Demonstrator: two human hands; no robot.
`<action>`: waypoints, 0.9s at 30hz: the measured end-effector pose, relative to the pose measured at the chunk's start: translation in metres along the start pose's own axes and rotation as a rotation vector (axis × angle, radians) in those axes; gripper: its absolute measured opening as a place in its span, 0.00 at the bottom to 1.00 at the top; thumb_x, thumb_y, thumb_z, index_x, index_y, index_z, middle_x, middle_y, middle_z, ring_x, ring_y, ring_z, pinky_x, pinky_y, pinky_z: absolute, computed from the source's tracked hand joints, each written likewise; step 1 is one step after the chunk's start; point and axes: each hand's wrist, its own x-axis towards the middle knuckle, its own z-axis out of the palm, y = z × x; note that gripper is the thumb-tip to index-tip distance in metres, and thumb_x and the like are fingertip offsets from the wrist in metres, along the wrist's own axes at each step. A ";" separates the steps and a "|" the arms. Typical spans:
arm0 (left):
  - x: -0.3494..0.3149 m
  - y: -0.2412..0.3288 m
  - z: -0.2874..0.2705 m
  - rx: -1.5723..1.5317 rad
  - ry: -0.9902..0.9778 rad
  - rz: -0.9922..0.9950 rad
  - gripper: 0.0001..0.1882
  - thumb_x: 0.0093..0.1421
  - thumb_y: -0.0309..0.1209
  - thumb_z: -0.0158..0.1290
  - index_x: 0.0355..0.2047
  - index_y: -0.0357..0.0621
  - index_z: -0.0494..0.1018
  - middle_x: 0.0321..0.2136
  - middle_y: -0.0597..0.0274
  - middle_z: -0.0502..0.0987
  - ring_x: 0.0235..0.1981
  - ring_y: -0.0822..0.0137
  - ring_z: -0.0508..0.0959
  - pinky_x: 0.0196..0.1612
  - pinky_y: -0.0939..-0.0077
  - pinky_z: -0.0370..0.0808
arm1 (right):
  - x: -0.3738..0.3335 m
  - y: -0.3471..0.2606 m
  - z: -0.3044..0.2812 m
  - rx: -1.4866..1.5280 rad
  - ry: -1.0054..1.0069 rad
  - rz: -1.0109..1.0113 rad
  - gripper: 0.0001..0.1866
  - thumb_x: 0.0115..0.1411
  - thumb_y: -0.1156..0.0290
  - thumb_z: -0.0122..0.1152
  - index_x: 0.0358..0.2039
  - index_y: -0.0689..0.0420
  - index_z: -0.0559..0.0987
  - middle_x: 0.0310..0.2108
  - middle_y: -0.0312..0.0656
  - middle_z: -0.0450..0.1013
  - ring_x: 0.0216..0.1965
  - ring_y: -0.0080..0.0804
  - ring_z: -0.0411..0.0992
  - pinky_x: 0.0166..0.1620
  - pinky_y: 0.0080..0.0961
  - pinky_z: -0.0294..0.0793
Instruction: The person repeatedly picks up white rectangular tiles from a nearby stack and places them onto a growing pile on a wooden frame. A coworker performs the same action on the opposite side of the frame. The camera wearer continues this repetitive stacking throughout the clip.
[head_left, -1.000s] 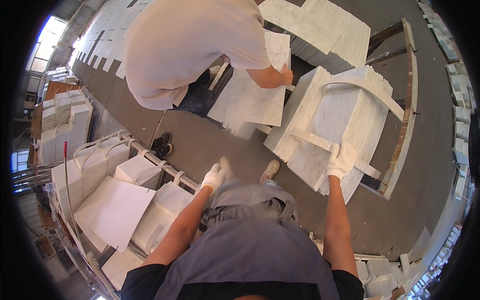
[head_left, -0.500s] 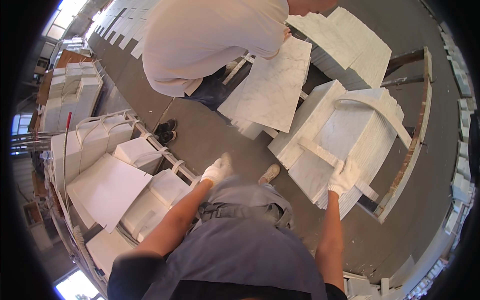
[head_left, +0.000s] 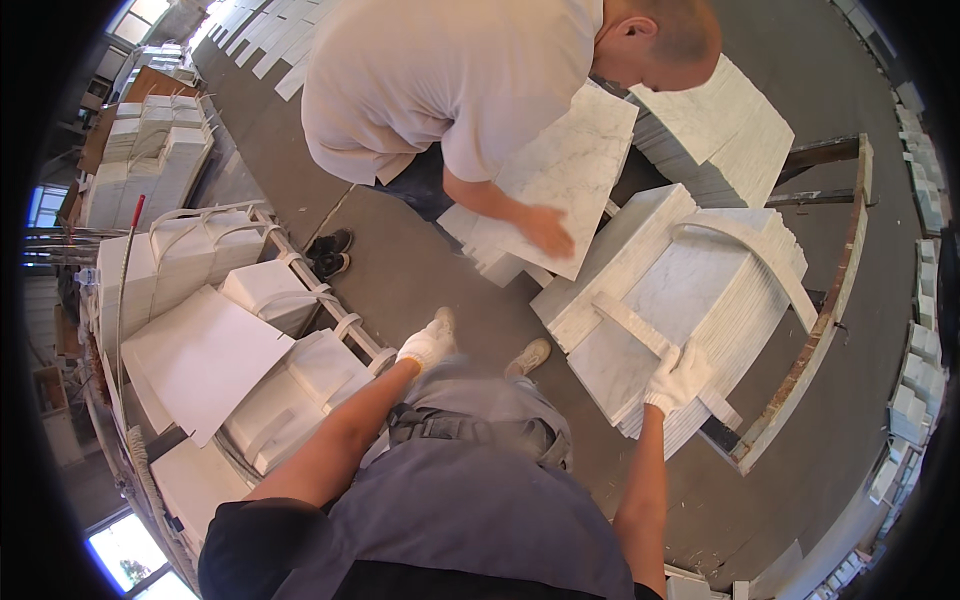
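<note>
My right hand [head_left: 677, 380], in a white knit glove, is closed around a pale flat strip [head_left: 632, 322] that lies across a stack of grey-veined marble slabs [head_left: 640, 345]. A second pale strip [head_left: 755, 250] arches over the same stack farther off. My left hand [head_left: 427, 345], gloved too, rests by my left knee with its fingers stretched out and holds nothing. Ahead of me a co-worker in a white shirt [head_left: 440, 80] bends over a large marble slab [head_left: 575, 165], one bare hand [head_left: 548, 232] over its near part.
A wood-and-metal frame [head_left: 850, 270] edges the right stack. Another slab stack [head_left: 745, 115] stands behind it. On the left, strapped white slab bundles [head_left: 205, 255] sit on a rack, with a loose slab [head_left: 205, 355] on top. More tiles [head_left: 265, 40] line the far floor.
The co-worker's bare hand has come from the slab's far edge to its near part, and their head has come into view. My right hand stays on the strip.
</note>
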 end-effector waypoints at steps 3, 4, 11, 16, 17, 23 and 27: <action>-0.004 0.010 -0.001 -0.104 0.032 -0.089 0.40 0.72 0.55 0.51 0.77 0.44 0.64 0.71 0.41 0.72 0.70 0.43 0.74 0.70 0.56 0.72 | 0.002 0.000 -0.007 0.008 0.039 -0.037 0.22 0.70 0.58 0.60 0.53 0.63 0.85 0.50 0.55 0.81 0.52 0.61 0.75 0.58 0.53 0.74; -0.006 0.012 -0.003 -0.103 0.034 -0.075 0.43 0.71 0.56 0.53 0.78 0.45 0.62 0.70 0.42 0.75 0.68 0.43 0.76 0.70 0.57 0.72 | 0.002 -0.001 -0.008 0.017 0.055 -0.051 0.21 0.69 0.60 0.61 0.51 0.64 0.85 0.48 0.55 0.80 0.52 0.61 0.75 0.58 0.53 0.74; 0.005 0.007 0.000 -0.149 -0.010 -0.085 0.42 0.70 0.51 0.55 0.80 0.51 0.59 0.72 0.44 0.72 0.67 0.41 0.77 0.53 0.42 0.87 | 0.001 -0.003 -0.003 0.036 0.088 -0.048 0.20 0.68 0.62 0.62 0.52 0.64 0.83 0.48 0.55 0.80 0.50 0.61 0.74 0.57 0.54 0.73; 0.015 -0.004 0.005 -0.160 -0.013 -0.078 0.41 0.70 0.51 0.54 0.79 0.48 0.60 0.72 0.42 0.71 0.69 0.41 0.75 0.58 0.43 0.84 | 0.001 0.003 0.001 0.044 0.108 -0.080 0.21 0.69 0.61 0.63 0.54 0.63 0.84 0.51 0.54 0.80 0.52 0.60 0.75 0.59 0.53 0.73; 0.013 -0.004 0.004 -0.111 0.022 -0.037 0.41 0.71 0.51 0.53 0.79 0.47 0.61 0.72 0.41 0.72 0.70 0.41 0.75 0.62 0.45 0.81 | 0.000 0.004 0.001 0.040 0.110 -0.079 0.21 0.69 0.61 0.63 0.55 0.63 0.84 0.51 0.54 0.80 0.52 0.59 0.75 0.59 0.53 0.73; -0.002 0.012 -0.002 -0.067 0.048 -0.008 0.40 0.72 0.51 0.52 0.77 0.41 0.64 0.72 0.38 0.72 0.73 0.42 0.71 0.75 0.57 0.65 | -0.002 0.003 0.001 0.042 0.080 -0.033 0.21 0.68 0.60 0.63 0.55 0.62 0.85 0.51 0.53 0.80 0.53 0.59 0.75 0.59 0.53 0.73; -0.004 0.016 -0.001 -0.054 0.053 -0.026 0.40 0.72 0.52 0.52 0.77 0.41 0.64 0.72 0.39 0.72 0.73 0.43 0.71 0.75 0.56 0.66 | -0.001 0.002 0.000 0.043 0.093 -0.043 0.21 0.68 0.60 0.63 0.54 0.61 0.85 0.51 0.52 0.80 0.53 0.58 0.75 0.59 0.52 0.73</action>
